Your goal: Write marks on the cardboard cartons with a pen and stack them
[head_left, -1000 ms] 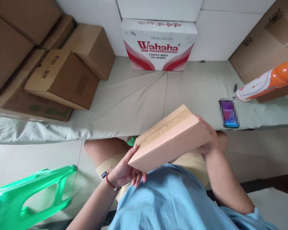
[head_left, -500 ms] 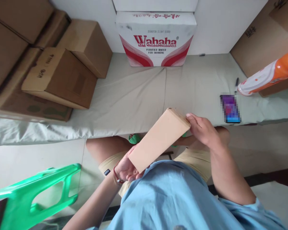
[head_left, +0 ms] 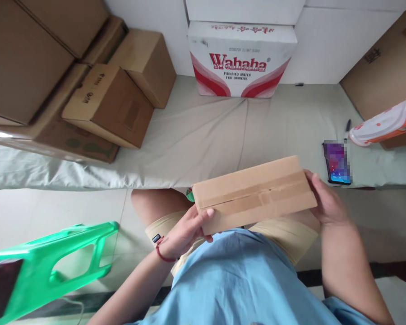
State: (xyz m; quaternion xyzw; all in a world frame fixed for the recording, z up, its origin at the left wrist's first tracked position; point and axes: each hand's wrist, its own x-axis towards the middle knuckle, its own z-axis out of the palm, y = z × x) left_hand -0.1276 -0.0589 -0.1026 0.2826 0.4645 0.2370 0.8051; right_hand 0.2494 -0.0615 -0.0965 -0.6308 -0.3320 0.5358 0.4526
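A long brown cardboard box [head_left: 253, 192] is held above my lap, near the front edge of the covered table. Its upper face shows a lengthwise seam with clear tape over it. My left hand [head_left: 192, 228] grips the box's left end, with the thumb on top and the other fingers partly hidden beneath. At the opposite end, my right hand [head_left: 326, 198] holds the short side; some of its fingers are hidden behind the box.
Brown cartons [head_left: 111, 104] are stacked at the left of the cloth-covered table [head_left: 206, 135]. A white-and-red Wahaha carton [head_left: 242, 63] stands at the back. A phone [head_left: 337, 162], a pen [head_left: 348, 125] and an orange-and-white bottle [head_left: 385, 122] are at right. A green stool [head_left: 37, 271] stands lower left.
The box has been turned from a steep slant to nearly level, and a taped seam face now shows. My right hand has moved right and down; my left thumb now lies over the box.
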